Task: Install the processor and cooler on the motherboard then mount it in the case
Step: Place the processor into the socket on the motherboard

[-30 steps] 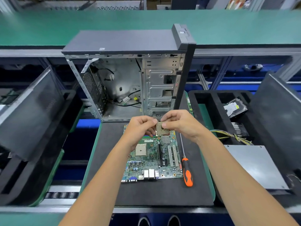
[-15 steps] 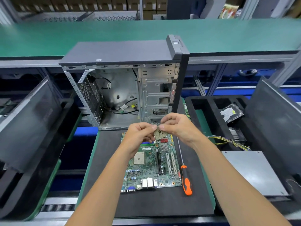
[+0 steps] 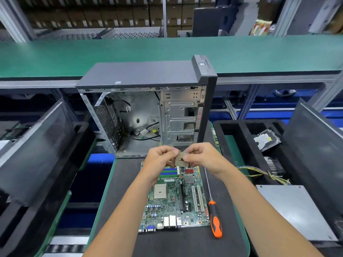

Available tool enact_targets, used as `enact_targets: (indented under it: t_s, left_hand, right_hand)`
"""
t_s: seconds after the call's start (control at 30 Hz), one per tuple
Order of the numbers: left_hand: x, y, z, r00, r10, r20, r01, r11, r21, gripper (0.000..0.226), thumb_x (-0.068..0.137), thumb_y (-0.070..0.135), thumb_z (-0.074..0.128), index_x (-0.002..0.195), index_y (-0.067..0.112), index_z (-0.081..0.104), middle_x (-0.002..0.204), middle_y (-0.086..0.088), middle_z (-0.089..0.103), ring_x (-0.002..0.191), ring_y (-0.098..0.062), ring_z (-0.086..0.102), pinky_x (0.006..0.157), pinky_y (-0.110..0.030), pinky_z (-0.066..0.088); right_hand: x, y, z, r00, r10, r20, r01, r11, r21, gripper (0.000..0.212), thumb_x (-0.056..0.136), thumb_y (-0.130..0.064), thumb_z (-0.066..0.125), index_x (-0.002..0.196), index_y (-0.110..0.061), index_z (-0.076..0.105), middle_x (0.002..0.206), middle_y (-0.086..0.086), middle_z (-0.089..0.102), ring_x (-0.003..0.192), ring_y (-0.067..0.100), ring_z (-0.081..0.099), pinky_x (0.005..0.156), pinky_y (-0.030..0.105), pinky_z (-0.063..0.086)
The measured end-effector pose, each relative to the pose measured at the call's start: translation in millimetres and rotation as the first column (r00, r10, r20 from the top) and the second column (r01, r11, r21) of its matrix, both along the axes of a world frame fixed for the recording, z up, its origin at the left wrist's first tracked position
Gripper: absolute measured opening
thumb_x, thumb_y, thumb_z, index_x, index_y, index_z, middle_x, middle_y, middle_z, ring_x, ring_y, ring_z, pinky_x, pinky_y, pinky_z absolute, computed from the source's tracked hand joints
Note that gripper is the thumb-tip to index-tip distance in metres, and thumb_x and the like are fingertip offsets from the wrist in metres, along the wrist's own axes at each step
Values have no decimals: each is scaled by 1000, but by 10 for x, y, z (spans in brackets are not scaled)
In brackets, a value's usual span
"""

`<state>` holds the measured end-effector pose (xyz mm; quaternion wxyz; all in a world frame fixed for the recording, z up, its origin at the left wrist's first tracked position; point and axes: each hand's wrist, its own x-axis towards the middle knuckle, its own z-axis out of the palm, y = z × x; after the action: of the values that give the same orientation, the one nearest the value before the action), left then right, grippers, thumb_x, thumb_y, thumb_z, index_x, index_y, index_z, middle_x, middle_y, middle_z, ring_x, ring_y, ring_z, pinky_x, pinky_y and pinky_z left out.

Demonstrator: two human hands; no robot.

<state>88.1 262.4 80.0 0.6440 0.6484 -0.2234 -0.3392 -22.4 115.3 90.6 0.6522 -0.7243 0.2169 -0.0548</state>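
In the head view, the small square gold-tan processor (image 3: 182, 159) is held pin side up between both hands above the far edge of the green printed-circuit motherboard (image 3: 174, 197), which lies flat near the middle of the dark grey mat (image 3: 120, 191). The left hand (image 3: 160, 160) pinches the chip's left edge and the right hand (image 3: 201, 156) pinches its right edge, fingers curled round it. The step in hand is judged to be the checking of the processor's orientation; next it must be turned pins down, its corner mark matched to the beige square socket (image 3: 160, 191) at the board's left side, and lowered without force. The open grey steel case (image 3: 148, 112) stands at the mat's far edge, the orange-handled screwdriver (image 3: 215, 219) along the board's right edge. Compared with the earlier frames, the chip is tilted further, so its pin face is shown more fully.
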Motion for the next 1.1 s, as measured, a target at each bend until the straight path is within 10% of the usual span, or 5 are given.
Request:
enact_targets:
  t_s: [0.27, 1.1]
  left_hand:
    - [-6, 64, -5, 991, -10, -136, 8, 1000, -19, 18, 86, 1, 62, 77, 7, 75, 67, -10, 68, 54, -12, 61, 51, -18, 50]
    - [5, 171, 163, 990, -77, 118, 84, 995, -60, 26, 86, -1, 61, 79, 18, 78, 73, -10, 72, 63, -17, 66, 57, -21, 52]
  right_hand:
    - [-24, 12, -22, 1000, 14, 1, -15, 997, 70, 9, 82, -2, 73, 86, -10, 74, 81, 10, 70, 77, 20, 63, 77, 38, 50]
    - [-56, 24, 127, 985, -18, 173, 11, 999, 46, 8, 84, -2, 71, 89, -7, 73, 80, 14, 67, 77, 27, 55, 72, 42, 42]
